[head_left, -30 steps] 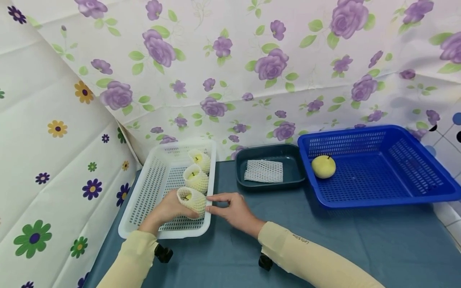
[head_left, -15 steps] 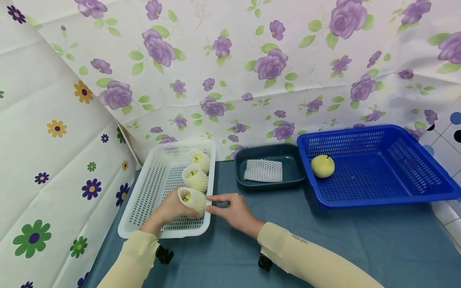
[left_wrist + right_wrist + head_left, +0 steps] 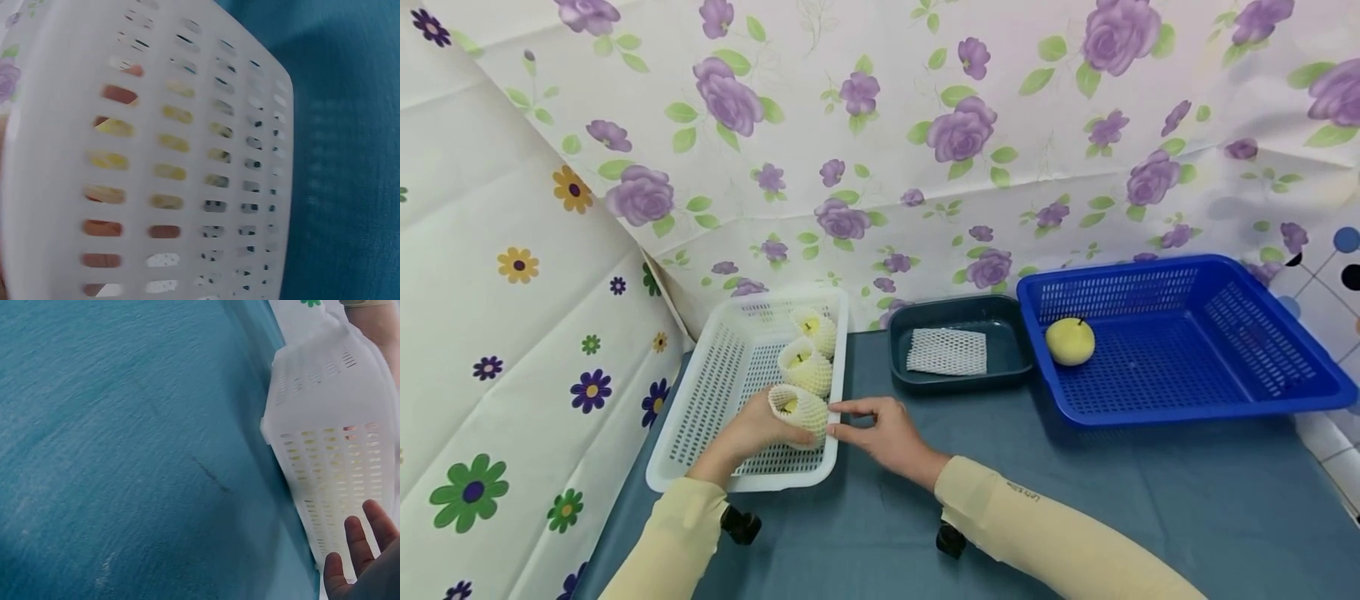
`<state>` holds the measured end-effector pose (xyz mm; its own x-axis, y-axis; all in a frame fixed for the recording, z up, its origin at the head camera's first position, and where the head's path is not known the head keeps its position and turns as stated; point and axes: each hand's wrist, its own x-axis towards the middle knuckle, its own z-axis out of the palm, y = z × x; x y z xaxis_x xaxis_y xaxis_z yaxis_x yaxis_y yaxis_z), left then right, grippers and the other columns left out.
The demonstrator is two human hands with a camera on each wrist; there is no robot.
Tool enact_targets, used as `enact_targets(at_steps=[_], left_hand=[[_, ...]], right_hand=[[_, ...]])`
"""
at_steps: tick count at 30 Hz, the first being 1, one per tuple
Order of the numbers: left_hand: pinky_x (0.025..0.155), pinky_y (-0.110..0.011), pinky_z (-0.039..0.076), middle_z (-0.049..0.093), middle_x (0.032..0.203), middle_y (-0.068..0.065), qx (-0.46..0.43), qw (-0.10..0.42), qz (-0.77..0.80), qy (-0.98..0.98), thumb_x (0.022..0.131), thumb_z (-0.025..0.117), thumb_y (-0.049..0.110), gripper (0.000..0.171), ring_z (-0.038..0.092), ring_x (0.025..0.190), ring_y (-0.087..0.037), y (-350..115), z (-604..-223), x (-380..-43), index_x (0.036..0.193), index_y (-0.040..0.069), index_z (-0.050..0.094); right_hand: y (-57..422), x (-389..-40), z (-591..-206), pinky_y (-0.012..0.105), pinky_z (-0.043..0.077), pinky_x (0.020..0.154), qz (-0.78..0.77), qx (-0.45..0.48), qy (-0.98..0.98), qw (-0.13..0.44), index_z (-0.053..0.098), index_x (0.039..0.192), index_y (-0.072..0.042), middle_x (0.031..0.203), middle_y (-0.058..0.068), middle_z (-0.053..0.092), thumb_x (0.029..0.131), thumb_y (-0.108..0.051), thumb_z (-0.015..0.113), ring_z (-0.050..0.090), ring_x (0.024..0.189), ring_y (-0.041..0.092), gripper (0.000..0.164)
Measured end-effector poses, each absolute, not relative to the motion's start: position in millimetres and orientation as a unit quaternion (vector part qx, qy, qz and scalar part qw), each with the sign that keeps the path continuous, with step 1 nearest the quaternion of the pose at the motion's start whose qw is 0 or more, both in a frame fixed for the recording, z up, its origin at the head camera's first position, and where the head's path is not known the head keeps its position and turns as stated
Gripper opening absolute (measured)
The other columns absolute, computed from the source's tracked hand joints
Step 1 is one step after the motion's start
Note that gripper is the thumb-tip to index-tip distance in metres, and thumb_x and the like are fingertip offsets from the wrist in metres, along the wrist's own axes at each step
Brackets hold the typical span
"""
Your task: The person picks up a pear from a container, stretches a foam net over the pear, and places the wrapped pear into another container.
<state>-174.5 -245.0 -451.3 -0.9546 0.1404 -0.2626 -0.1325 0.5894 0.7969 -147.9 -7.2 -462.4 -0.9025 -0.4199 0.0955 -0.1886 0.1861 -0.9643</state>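
Note:
Inside the white plastic basket [image 3: 747, 482], my left hand [image 3: 752, 429] curls round a pear in a white foam net sleeve [image 3: 805, 417], close to the right wall. Two more sleeved pears, a middle one [image 3: 805, 367] and a far one [image 3: 814, 331], stand in a row behind it along the same wall. My right hand [image 3: 887, 437] is outside that wall, thumb and index fingertips at the rim, a little apart from each other. Its other fingers [image 3: 359, 547] look straight beside the basket in the right wrist view. Yellow fruit shows through the slots in the left wrist view.
A dark green tray [image 3: 902, 385] holding a flat white foam net [image 3: 947, 352] stands right of the white basket. Against it is a blue basket [image 3: 1195, 417] with one bare pear [image 3: 1070, 342]. Flowered sheeting [image 3: 865, 125] rises behind the teal-covered table [image 3: 1075, 483].
The head view has shifted very slightly. Both hands, the pears and the baskets stay in essentially the same places.

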Motion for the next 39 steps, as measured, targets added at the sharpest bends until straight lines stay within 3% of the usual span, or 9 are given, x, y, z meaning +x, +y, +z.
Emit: enact_targets(at_steps=[4, 8, 11, 14, 21, 28, 31, 39], left_hand=[[0.085, -0.040, 0.048, 0.055, 0.123, -0.009, -0.030, 0.165, 0.404, 0.899, 0.055, 0.089, 0.041, 0.093, 0.056, 0.101, -0.026, -245, -439, -172, 0.132, 0.015, 0.044], [0.095, -0.054, 0.042, 0.031, 0.147, -0.015, -0.050, 0.172, 0.380, 0.908, 0.056, 0.086, 0.050, 0.116, 0.040, 0.126, -0.036, -245, -421, -168, 0.147, 0.021, 0.020], [0.100, -0.061, 0.036, 0.016, 0.153, -0.019, -0.037, 0.155, 0.397, 0.904, 0.061, 0.084, 0.050, 0.120, 0.025, 0.137, -0.042, -243, -406, -165, 0.150, 0.024, 0.008], [0.102, -0.063, 0.032, 0.011, 0.155, -0.017, -0.006, 0.112, 0.403, 0.908, 0.065, 0.080, 0.053, 0.120, 0.018, 0.140, -0.043, -238, -393, -164, 0.151, 0.026, 0.001], [0.110, -0.055, 0.028, 0.019, 0.155, 0.001, 0.050, -0.018, 0.408, 0.912, 0.069, 0.074, 0.058, 0.101, 0.019, 0.143, -0.028, -211, -370, -165, 0.148, 0.033, 0.017], [0.109, -0.047, 0.033, 0.037, 0.146, 0.005, 0.078, -0.099, 0.443, 0.888, 0.079, 0.070, 0.049, 0.070, 0.031, 0.139, -0.019, -184, -361, -166, 0.139, 0.031, 0.039], [0.110, -0.045, 0.033, 0.040, 0.145, 0.004, 0.083, -0.116, 0.461, 0.876, 0.082, 0.070, 0.041, 0.063, 0.033, 0.137, -0.016, -172, -357, -165, 0.138, 0.028, 0.043], [0.110, -0.043, 0.035, 0.044, 0.143, -0.009, 0.090, -0.120, 0.503, 0.851, 0.088, 0.067, 0.022, 0.052, 0.038, 0.135, -0.022, -139, -335, -152, 0.136, 0.012, 0.048]], right_hand=[[-7, -155, -471, 0.029, 0.051, 0.084, -0.590, -0.205, 0.775, 0.099, 0.066, 0.117, -0.030, 0.122, -0.018, 0.060, 0.082, -0.046, 0.067, 0.056, 0.114, 0.019, 0.039], [-5, -158, -471, 0.034, 0.051, 0.088, -0.584, -0.210, 0.776, 0.113, 0.065, 0.119, -0.032, 0.124, -0.017, 0.058, 0.081, -0.051, 0.066, 0.056, 0.115, 0.020, 0.042], [-1, -160, -468, 0.034, 0.052, 0.087, -0.580, -0.216, 0.779, 0.105, 0.065, 0.118, -0.032, 0.124, -0.016, 0.059, 0.082, -0.050, 0.066, 0.058, 0.113, 0.016, 0.040], [6, -161, -461, 0.034, 0.052, 0.087, -0.575, -0.213, 0.786, 0.076, 0.066, 0.116, -0.030, 0.122, -0.013, 0.062, 0.083, -0.046, 0.066, 0.060, 0.110, 0.014, 0.037], [26, -168, -440, 0.037, 0.051, 0.091, -0.566, -0.179, 0.805, 0.008, 0.064, 0.113, -0.040, 0.119, -0.016, 0.062, 0.084, -0.047, 0.065, 0.059, 0.110, 0.009, 0.029], [46, -172, -410, 0.035, 0.048, 0.096, -0.570, -0.159, 0.806, -0.017, 0.057, 0.121, -0.042, 0.121, -0.015, 0.060, 0.085, -0.046, 0.064, 0.055, 0.109, 0.004, 0.036], [57, -175, -402, 0.038, 0.047, 0.095, -0.564, -0.150, 0.811, -0.035, 0.055, 0.122, -0.043, 0.124, -0.015, 0.059, 0.085, -0.049, 0.063, 0.054, 0.112, 0.007, 0.038], [90, -182, -388, 0.044, 0.046, 0.097, -0.556, -0.138, 0.816, -0.080, 0.055, 0.121, -0.045, 0.126, -0.016, 0.058, 0.085, -0.052, 0.062, 0.054, 0.116, 0.009, 0.038]])
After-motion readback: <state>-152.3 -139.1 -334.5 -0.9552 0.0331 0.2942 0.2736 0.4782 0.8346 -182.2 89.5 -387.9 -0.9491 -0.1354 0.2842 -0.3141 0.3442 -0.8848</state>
